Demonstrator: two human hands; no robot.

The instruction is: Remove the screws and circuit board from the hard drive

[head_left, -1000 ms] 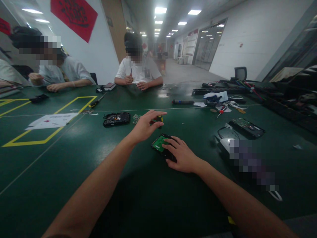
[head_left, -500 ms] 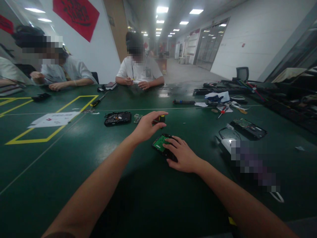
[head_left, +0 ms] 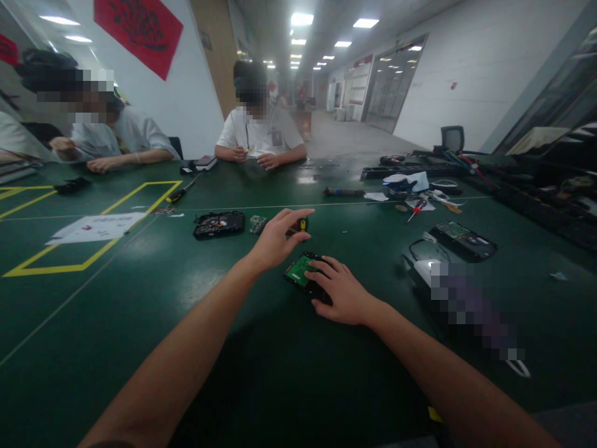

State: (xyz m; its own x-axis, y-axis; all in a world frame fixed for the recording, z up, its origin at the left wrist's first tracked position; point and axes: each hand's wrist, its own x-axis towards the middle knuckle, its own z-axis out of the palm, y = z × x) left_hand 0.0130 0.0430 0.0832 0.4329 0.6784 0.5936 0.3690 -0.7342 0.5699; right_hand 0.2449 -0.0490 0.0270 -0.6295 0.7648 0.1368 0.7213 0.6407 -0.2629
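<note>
My left hand (head_left: 275,238) is closed round the short black-and-yellow handle of a screwdriver (head_left: 303,225), its thumb and forefinger stretched along the sides. The handle is just beyond the far edge of a hard drive (head_left: 298,271); I cannot tell whether the tip touches the drive. On this drive a green circuit board faces up, set in a black body. My right hand (head_left: 342,292) grips the drive from the right, several fingers spread over the board and the thumb at the near edge. Those fingers hide the drive's right part.
Left of my left hand lie small circuit boards (head_left: 257,224) and an opened black drive (head_left: 219,224). To the right are another drive (head_left: 462,240), a blurred-out pouch-like item (head_left: 476,305) and a red screwdriver (head_left: 417,210). People (head_left: 261,134) sit across the green table.
The screwdriver handle has turned slightly between my left fingers, showing more yellow. Both hands stay nearly in place; the whole view has shifted a little.
</note>
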